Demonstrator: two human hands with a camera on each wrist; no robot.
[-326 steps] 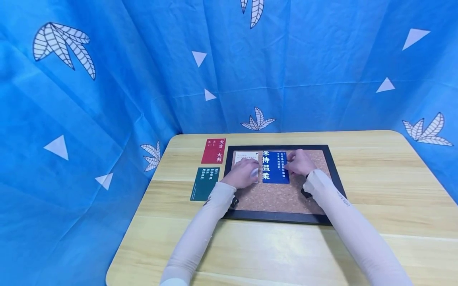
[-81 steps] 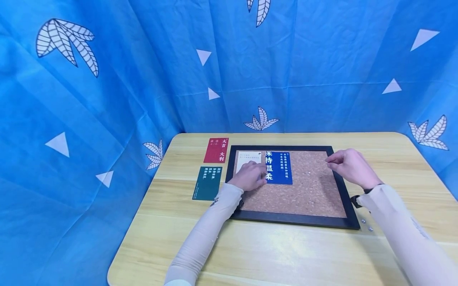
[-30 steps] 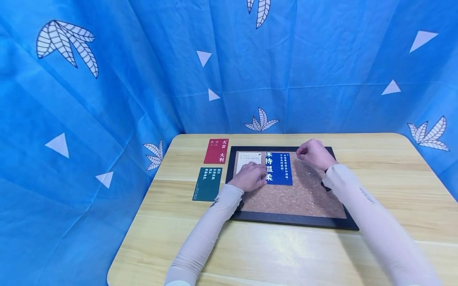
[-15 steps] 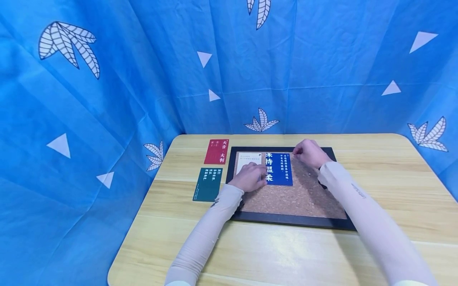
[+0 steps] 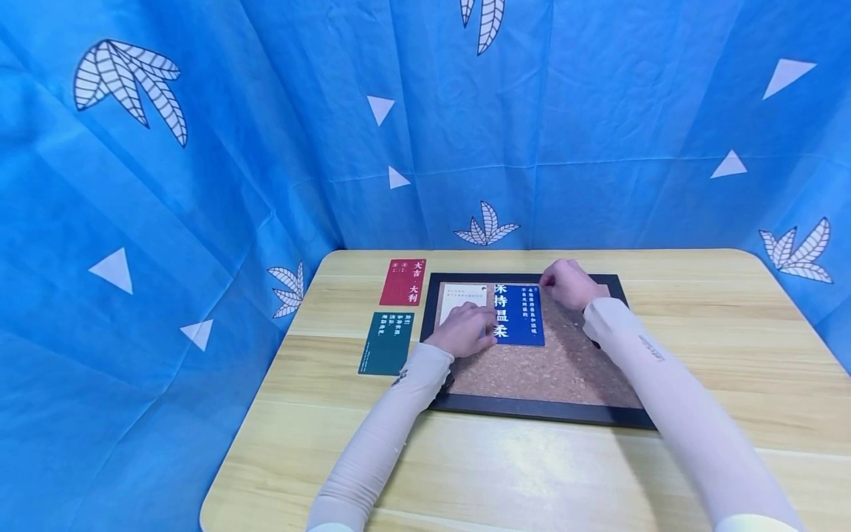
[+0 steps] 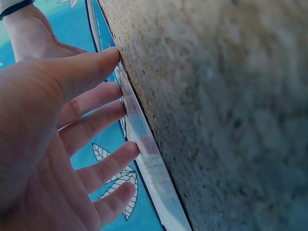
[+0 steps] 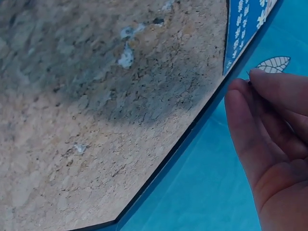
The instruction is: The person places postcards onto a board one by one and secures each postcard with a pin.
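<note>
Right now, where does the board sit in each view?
Head: the board lies right of centre, mostly in the lower half.
Left wrist: the board fills the right side, its edge slanting down rightward.
Right wrist: the board fills most of the left.
Shared landmark: the blue leaf-print curtain.

Blue lettered card (image 5: 520, 319), white card (image 5: 459, 294) beside it, both flat on corkboard (image 5: 541, 377), small pinched pin (image 7: 249, 81)

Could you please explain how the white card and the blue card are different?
The white card shows only small lettering; the blue card also has large white characters. The left hand hides much of the white card, but only an edge of the blue card. Both lie on the cork board.
</note>
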